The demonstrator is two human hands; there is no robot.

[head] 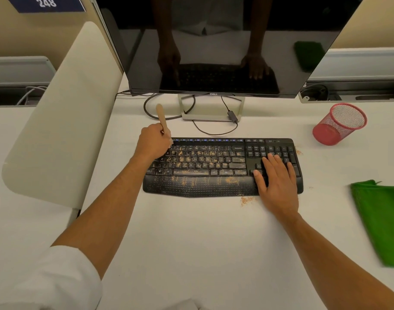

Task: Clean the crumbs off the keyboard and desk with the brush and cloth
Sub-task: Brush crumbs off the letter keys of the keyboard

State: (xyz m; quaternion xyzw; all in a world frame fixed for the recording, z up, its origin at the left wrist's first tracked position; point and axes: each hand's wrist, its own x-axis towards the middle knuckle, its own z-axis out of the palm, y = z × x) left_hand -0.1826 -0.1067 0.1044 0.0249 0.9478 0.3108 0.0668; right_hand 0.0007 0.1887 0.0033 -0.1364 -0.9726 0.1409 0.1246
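Centrally, one black keyboard [222,166] lies on the white surface [191,242], in front of one dark monitor [213,41] on its stand [210,108]. Orange-brown crumbs [198,157] are scattered over the letter keys and the palm rest; a small patch of crumbs lies on the surface just beside the keyboard's near edge, a second small patch beside its far right corner, and a few specks near its right end.

Two hands are visible. The left hand [152,143] is curled round one wooden-handled brush [162,118] at the keyboard's far left corner; the handle sticks up and away from the person, while the bristle end is mostly hidden behind the fingers. The right hand [277,177] lies flat, fingers straight and slightly spread, pressing on the number-pad end of the keyboard, with the heel of the hand over the near edge.

One green cloth [380,220] lies folded on the surface well to the right of the keyboard, touched by neither hand. One red mesh cup [339,124] stands tilted in view at the far right. Cables [169,113] loop behind the keyboard around the stand. One pale divider panel [64,113] rises at the left. One white sleeve [46,280] covers the left upper arm.
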